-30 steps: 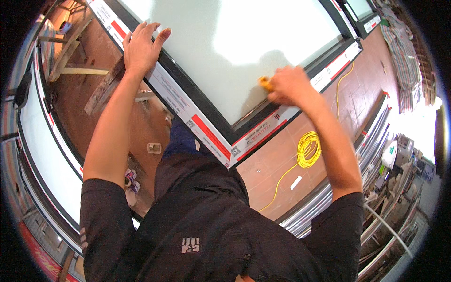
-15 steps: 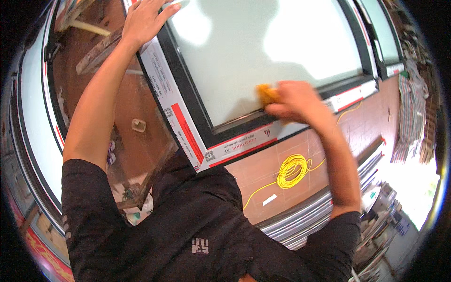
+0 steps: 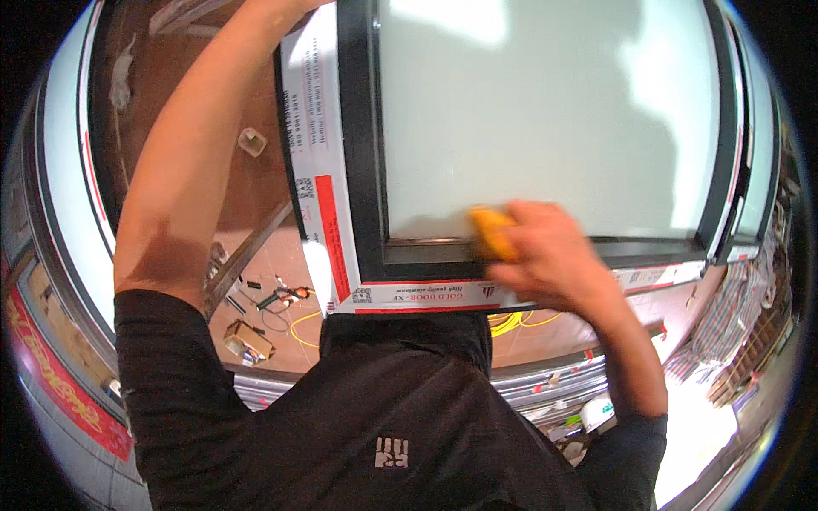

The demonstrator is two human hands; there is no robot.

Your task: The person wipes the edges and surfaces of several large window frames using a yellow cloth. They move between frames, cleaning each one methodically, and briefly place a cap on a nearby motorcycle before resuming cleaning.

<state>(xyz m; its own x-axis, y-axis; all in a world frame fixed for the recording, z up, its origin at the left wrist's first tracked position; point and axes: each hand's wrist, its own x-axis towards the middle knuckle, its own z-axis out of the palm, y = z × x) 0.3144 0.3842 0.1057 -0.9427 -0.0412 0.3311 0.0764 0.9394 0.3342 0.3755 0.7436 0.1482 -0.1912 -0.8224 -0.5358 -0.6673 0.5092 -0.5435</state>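
A framed pane of frosted glass (image 3: 545, 119) lies in front of me. Its black frame (image 3: 361, 170) is edged with white and red protective film (image 3: 409, 294). My right hand (image 3: 550, 255) is closed round a small yellow tool (image 3: 492, 232), too blurred to tell its exact kind. The tool is at the near inner edge, where glass meets frame. At the top edge, only the base of my left hand (image 3: 300, 5) shows, by the frame's left side; its fingers are cut off from view.
Another glazed frame (image 3: 750, 170) stands close on the right, and white panels (image 3: 64, 162) line the left. Below are a yellow cable (image 3: 511, 322), a cordless-looking tool (image 3: 285, 295), an open cardboard box (image 3: 249, 342) and long metal profiles (image 3: 545, 387). A small tub (image 3: 251, 141) sits at left.
The view has turned, so the frame now sits squarer and farther right. My right hand with the yellow tool stays at the near edge, now closer to the corner. My left hand has mostly left view.
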